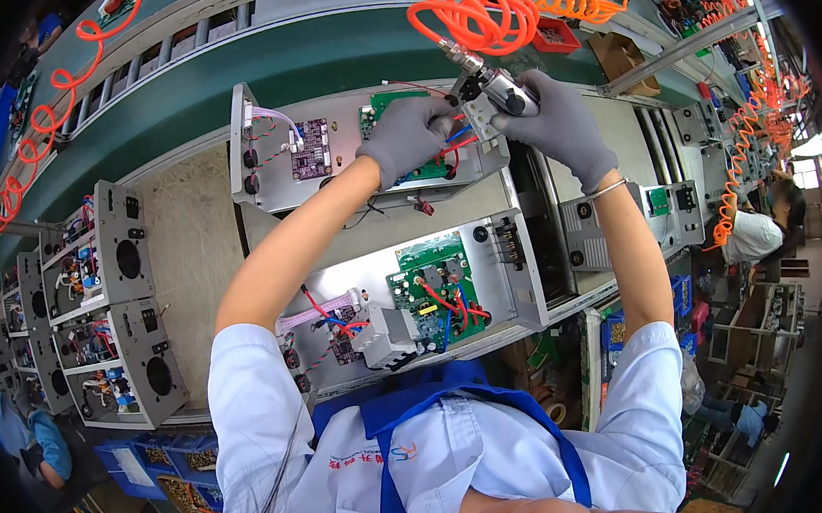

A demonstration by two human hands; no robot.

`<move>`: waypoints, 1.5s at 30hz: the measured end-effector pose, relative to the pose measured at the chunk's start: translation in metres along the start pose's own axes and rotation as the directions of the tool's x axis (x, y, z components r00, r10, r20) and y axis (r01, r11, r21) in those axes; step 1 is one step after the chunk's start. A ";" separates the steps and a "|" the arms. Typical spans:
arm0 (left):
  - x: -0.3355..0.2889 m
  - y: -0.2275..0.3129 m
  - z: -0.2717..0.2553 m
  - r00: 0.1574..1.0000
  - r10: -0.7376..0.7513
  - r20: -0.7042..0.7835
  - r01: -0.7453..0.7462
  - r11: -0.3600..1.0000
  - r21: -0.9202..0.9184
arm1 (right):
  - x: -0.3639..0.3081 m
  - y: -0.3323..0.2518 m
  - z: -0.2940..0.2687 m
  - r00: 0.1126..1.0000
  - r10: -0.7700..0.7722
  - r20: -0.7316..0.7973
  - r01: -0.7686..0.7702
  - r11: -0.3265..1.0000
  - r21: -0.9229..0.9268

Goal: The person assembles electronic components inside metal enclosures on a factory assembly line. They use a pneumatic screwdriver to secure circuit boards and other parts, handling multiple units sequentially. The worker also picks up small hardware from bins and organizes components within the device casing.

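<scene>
Well left of the left hand, two grey sheet-metal housings with round black openings (127, 257) stand on the pale, scuffed surface (189, 215). Just left of that hand, and running beneath it, is an open silver metal chassis (239, 154) bearing a purple rectangular circuit board (310, 149). It lies open side up, presumably to leave the boards and leads accessible. Nearer the body than both hands, a second open silver chassis (527, 282) carries a green circuit board (433, 293) and lies in similar fashion.

The left hand (408, 142), grey-gloved, is palm down with fingers curled, likely to steady the work; whether it pinches anything cannot be told. Its forearm (300, 236) slants in from lower left. By its fingertips are red and blue insulated wires (461, 143) and a pale metal block with holes (484, 121).

The right hand (560, 132), also gloved, is wrapped around a silver cylindrical air tool (506, 92), which sits between the hands, above the first chassis. An orange-red coiled hose (479, 9) hangs beyond it, its slack probably allowing reach. The right forearm (635, 250) rises steeply, leaning inward. Right of it rests a grey finned metal unit (592, 234).
</scene>
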State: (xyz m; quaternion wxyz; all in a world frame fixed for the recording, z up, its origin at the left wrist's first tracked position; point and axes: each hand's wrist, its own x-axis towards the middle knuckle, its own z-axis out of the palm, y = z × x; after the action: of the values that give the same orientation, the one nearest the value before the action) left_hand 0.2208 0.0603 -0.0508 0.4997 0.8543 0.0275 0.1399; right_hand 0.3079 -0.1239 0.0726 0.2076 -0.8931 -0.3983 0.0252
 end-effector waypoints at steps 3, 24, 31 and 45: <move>-0.010 0.025 -0.001 0.998 -0.037 -0.052 0.037 0.999 0.005 | -0.001 0.000 -0.002 1.000 0.012 0.010 -0.012 0.999 0.034; -0.011 0.025 0.019 0.996 -0.081 -0.036 0.085 0.988 0.126 | -0.009 -0.004 0.000 0.991 0.123 0.059 -0.134 0.962 0.238; -0.023 0.012 0.017 0.979 -0.110 -0.174 0.077 0.980 -0.183 | -0.014 -0.012 -0.001 0.982 0.168 0.088 -0.181 0.966 0.182; -0.006 0.046 -0.067 0.999 -0.031 0.042 0.051 0.768 -0.638 | -0.013 0.003 0.006 0.996 0.085 -0.012 -0.080 0.975 0.209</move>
State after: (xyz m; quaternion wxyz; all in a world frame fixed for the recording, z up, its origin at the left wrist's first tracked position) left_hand 0.1934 0.0928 0.0182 0.7635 0.6349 -0.0105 0.1175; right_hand 0.2998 -0.1329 0.0646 0.3029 -0.8824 -0.3538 0.0659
